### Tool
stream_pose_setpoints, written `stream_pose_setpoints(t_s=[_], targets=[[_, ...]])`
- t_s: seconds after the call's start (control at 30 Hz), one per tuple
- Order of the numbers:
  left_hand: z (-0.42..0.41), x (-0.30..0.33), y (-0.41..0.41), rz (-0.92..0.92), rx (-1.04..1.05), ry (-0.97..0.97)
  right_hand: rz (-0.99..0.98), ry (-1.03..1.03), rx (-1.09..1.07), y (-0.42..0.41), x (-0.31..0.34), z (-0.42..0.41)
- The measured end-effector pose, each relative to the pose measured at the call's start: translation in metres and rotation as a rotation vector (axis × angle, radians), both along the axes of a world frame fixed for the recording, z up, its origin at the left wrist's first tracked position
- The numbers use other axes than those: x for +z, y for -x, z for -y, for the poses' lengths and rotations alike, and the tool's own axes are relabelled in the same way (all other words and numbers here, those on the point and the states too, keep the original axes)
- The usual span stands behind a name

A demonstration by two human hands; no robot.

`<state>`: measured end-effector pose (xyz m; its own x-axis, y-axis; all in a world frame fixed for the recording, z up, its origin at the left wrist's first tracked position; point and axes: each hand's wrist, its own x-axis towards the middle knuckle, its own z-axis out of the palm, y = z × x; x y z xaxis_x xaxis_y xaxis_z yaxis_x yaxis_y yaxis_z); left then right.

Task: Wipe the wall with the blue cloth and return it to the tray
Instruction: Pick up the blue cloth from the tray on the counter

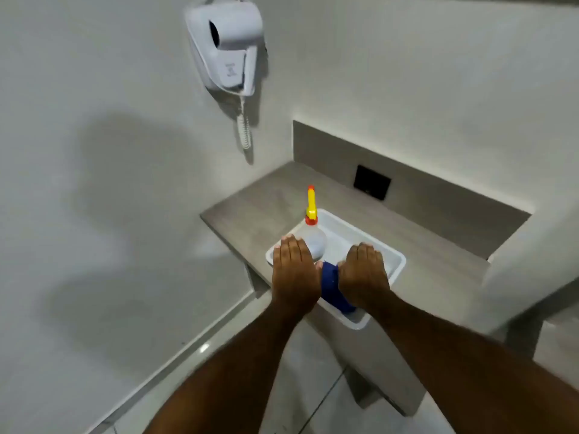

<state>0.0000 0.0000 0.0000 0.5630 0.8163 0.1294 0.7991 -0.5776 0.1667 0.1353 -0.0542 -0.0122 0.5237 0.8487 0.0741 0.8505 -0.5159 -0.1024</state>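
Both hands lie flat, palms down, over the white plastic tray (395, 261) on the grey matte worktop (250, 214). The soft blue cloth (332, 286) sits bunched in the tray between left hand (293, 274) and right hand (363, 274); whether either grip holds it, I cannot tell. A clear spray bottle (313, 236) with a yellow nozzle stands at the tray's 11 o'clock corner.

A white hair dryer (230, 45) hangs in its wall holder, and its coiled cord (244, 126) goes down below it. On the grey desk (250, 211) a spray bottle (313, 236) with a yellow and red nozzle stands upright. A black plate (372, 182) sits in the grey back panel behind it.
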Motion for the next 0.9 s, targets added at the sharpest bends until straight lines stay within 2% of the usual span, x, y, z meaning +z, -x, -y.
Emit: stream_pose_setpoints(t_s=[0.1, 0.2, 0.33, 0.43, 0.57, 0.67, 0.77, 0.83, 0.9], targets=[[0.005, -0.028, -0.024, -0.016, 0.019, 0.131, -0.16, 0.125, 0.003, -0.023, -0.035, 0.008], [0.0, -0.037, -0.047, -0.123, 0.056, 0.304, -0.234, 0.292, 0.03, -0.038, -0.052, 0.005], [-0.017, -0.049, -0.066, -0.242, 0.102, 0.541, -0.313, 0.272, 0.015, -0.057, -0.064, -0.008], [-0.028, -0.061, -0.074, -0.241, 0.104, 0.567, -0.347, 0.259, -0.012, -0.069, -0.073, -0.02], [-0.033, -0.063, -0.087, -0.181, 0.074, 0.611, -0.566, 0.232, -0.021, -0.081, -0.075, -0.033], [-0.029, -0.049, -0.087, -0.051, -0.052, 0.58, -0.728, 0.1, -0.159, -0.08, -0.052, -0.036], [-0.022, -0.018, -0.062, 0.23, -0.156, 0.582, -0.964, -0.127, -0.265, -0.074, -0.004, -0.019], [-0.011, 0.007, -0.024, 0.434, -0.271, 0.616, -1.155, -0.177, -0.126, -0.058, 0.034, 0.011], [0.003, 0.02, 0.023, 0.54, -0.4, 0.655, -1.362, -0.136, 0.043, -0.028, 0.062, 0.046]])
